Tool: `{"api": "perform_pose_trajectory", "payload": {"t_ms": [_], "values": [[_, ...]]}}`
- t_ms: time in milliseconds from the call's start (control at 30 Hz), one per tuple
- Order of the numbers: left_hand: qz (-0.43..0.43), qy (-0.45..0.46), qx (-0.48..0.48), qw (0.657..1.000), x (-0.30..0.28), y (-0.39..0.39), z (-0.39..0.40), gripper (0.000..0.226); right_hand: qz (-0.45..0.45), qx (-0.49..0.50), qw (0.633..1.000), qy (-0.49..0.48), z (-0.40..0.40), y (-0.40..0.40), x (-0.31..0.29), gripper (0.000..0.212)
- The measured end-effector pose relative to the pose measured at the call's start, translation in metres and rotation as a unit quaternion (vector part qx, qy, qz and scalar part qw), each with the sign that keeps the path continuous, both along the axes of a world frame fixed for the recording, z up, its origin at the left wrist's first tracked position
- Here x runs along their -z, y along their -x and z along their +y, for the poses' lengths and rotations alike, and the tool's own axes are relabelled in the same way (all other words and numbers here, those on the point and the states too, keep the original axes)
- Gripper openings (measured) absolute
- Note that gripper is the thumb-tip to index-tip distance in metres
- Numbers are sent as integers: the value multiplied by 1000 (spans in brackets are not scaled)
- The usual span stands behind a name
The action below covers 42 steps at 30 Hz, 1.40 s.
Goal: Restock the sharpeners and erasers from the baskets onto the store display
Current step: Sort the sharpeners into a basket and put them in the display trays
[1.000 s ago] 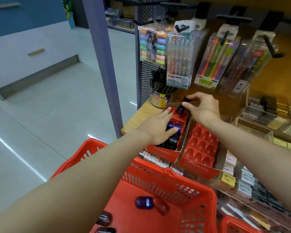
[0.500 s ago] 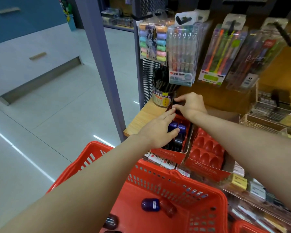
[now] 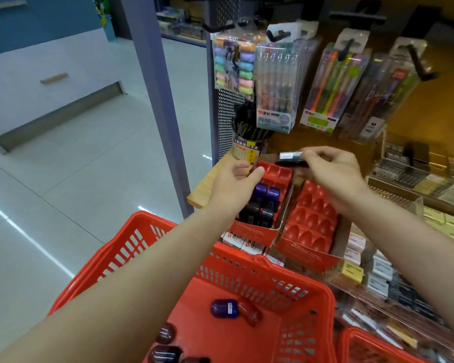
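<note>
Two bare hands have lifted above the red sharpener tray (image 3: 269,195). Nearest, a red basket (image 3: 247,279) holds loose sharpeners (image 3: 224,308). Left hand (image 3: 236,187) hovers loosely curled, holding nothing; right hand (image 3: 333,171) now pinches a dark sharpener (image 3: 291,158) at its fingertips. Beyond, pen packs (image 3: 275,85) hang over pale floor tiles (image 3: 89,153).

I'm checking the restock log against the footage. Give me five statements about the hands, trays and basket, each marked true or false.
1. The right hand pinches a dark sharpener. True.
2. The right tray is full of sharpeners. False: its pockets show bare.
3. The left tray holds purple and dark sharpeners. True.
4. The basket holds nothing. False: several sharpeners lie in it, one blue.
5. The left hand is down in the basket. False: it is at the left tray.
</note>
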State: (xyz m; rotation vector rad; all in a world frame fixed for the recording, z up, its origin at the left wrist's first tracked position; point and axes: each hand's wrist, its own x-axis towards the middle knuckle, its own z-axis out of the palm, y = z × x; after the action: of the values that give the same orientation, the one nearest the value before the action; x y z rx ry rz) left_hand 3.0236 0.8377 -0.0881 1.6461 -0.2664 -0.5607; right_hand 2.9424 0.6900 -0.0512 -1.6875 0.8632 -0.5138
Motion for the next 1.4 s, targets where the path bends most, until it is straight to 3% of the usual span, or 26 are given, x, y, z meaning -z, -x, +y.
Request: {"api": "perform_pose_trajectory", "payload": {"t_ms": [67,133,233,367,467,567,633,700,800,900,1200,1400], "values": [[149,72,43,985,-8,5,1,27,-46,-26,986,-161,19,11,-13,11],[188,140,78,969,-18,11,2,24,-38,-73,977,-196,37,20,-20,12],[155,198,72,965,-31,12,4,21,-7,-145,982,-120,51,27,-20,15],[77,140,85,984,-41,10,13,31,7,-199,976,85,39,29,-40,23],[-10,69,118,991,-43,12,17,36,-17,-288,947,141,27,27,-56,39],[-91,35,140,985,-38,9,13,35,31,-369,901,227,22,21,-59,38],[-137,15,153,979,-34,7,9,42,46,-353,892,280,16,16,-55,31],[-232,-54,166,957,-27,2,7,54,47,-264,912,310,7,11,-48,28],[-394,-211,192,874,-10,-10,8,60,90,-117,935,321,-12,-4,-28,38],[-407,-285,271,825,6,-18,6,67,146,-82,931,325,-24,-27,-2,42],[-378,-288,279,835,30,-24,12,69,109,-35,943,312,-14,-91,42,35],[-372,-286,283,836,30,-25,11,70,143,-81,929,331,-17,-100,59,36]]}}
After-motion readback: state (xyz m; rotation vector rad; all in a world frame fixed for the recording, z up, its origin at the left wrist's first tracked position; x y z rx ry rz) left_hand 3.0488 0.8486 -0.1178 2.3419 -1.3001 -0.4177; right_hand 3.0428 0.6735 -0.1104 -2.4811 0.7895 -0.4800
